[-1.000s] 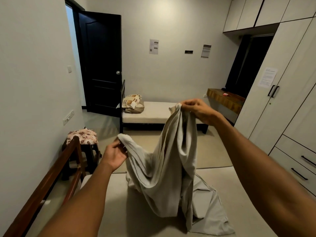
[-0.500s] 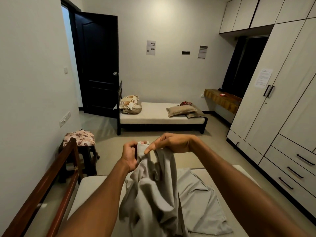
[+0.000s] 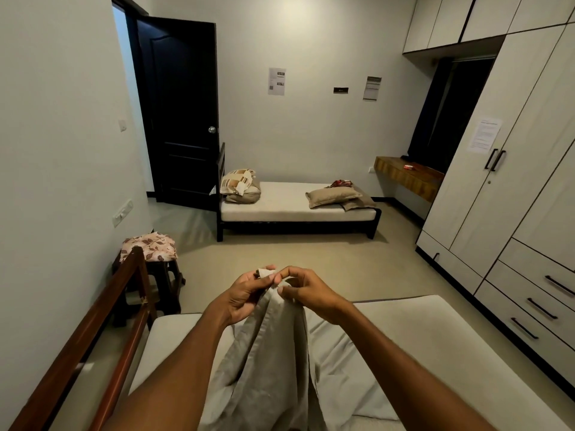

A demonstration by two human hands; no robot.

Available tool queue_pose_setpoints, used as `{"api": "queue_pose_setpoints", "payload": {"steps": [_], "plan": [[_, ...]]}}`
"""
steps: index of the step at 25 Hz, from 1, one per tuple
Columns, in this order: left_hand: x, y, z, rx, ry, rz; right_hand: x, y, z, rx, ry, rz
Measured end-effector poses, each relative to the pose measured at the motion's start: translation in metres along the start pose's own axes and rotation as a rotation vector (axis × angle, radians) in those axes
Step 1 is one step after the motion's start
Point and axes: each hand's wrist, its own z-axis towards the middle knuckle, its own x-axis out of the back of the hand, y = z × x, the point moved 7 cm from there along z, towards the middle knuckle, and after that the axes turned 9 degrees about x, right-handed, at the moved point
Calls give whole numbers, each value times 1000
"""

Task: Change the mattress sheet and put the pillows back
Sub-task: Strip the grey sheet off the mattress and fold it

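Above the near mattress (image 3: pixel 389 346), the left hand (image 3: pixel 241 295) and right hand (image 3: pixel 306 292) meet, each grip pinching the top edge of the grey sheet (image 3: pixel 267 362), which hangs bunched onto the bed. On the far bed (image 3: pixel 280 209) lie pillows (image 3: pixel 331 195); a stool (image 3: pixel 155 275) stands left.

Pale walls; open dark door (image 3: pixel 180 113); white wardrobe (image 3: pixel 513 181); wooden shelf (image 3: pixel 407 177); beige floor (image 3: pixel 311 259)
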Motion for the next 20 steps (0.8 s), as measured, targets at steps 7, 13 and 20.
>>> {"api": "queue_pose_setpoints", "payload": {"steps": [7, 13, 20], "plan": [[15, -19, -7, 24, 69, 0, 1, 19, -10, -44, 104, 32], [17, -18, -9, -36, 125, 83, -2, 32, -16, -68, 209, 21], [11, -20, -11, -10, 78, 150, 4, 31, -14, -34, 320, 30]]}}
